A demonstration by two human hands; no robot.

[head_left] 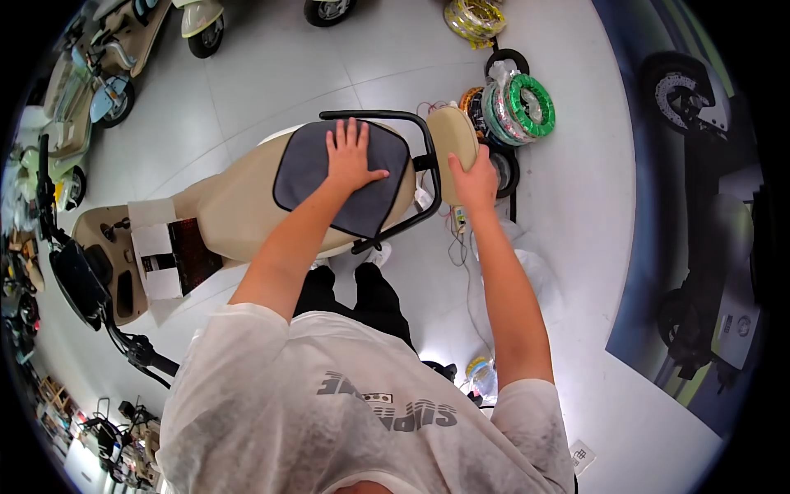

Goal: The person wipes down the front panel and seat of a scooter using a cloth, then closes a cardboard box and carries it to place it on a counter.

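A beige scooter seat (239,193) stretches across the middle, with a dark grey pad (300,169) lying on its rear part. My left hand (351,160) rests on the pad, its fingers spread. Behind the seat stands a beige backrest (453,136), joined to the black rear rail (426,198). My right hand (477,179) is wrapped round the backrest's right edge, the thumb on its near side and the fingers partly hidden behind it.
An open cardboard box (156,237) sits on the scooter's footboard, near the handlebar (144,354). Wrapped tyres (531,105) are stacked beyond the backrest. Other scooters (111,99) stand at the upper left. A cable (471,288) trails over the floor.
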